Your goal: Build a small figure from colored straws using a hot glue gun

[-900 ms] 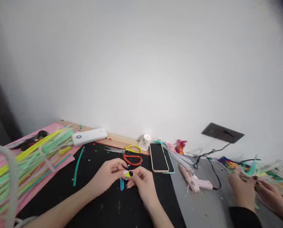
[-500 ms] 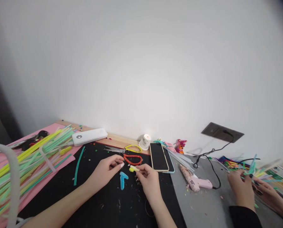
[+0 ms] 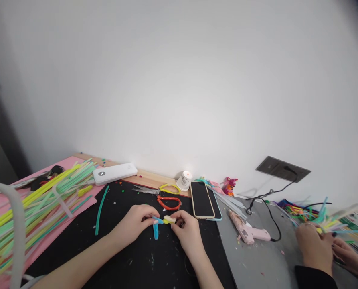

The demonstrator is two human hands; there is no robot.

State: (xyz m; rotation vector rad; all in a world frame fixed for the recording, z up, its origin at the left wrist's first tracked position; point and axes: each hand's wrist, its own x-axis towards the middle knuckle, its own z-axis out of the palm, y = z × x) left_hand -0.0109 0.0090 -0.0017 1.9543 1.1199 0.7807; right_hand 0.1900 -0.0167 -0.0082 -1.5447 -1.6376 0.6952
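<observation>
My left hand [image 3: 136, 221] rests on the black mat [image 3: 130, 257], its fingers pinched on the upper end of a small blue bent straw piece [image 3: 156, 230]. My right hand [image 3: 186, 228] sits just to the right, fingers closed on a short yellow straw piece [image 3: 168, 219]. The yellow piece touches the blue one where the two hands meet. A red straw loop [image 3: 168, 202] and a yellow straw loop [image 3: 168, 188] lie just beyond the hands.
A heap of coloured straws [image 3: 37, 200] lies on pink paper at left, with a loose green straw [image 3: 100, 209], a white power bank [image 3: 114, 173], scissors [image 3: 145, 190], two phones [image 3: 202, 199] and a pink glue gun [image 3: 247, 231]. Another person's hands [image 3: 323, 249] handle straws at right.
My hands parted, leaving the blue piece on the mat while the right hand held the yellow piece. Now the left hand has taken the blue piece again and the yellow piece meets it.
</observation>
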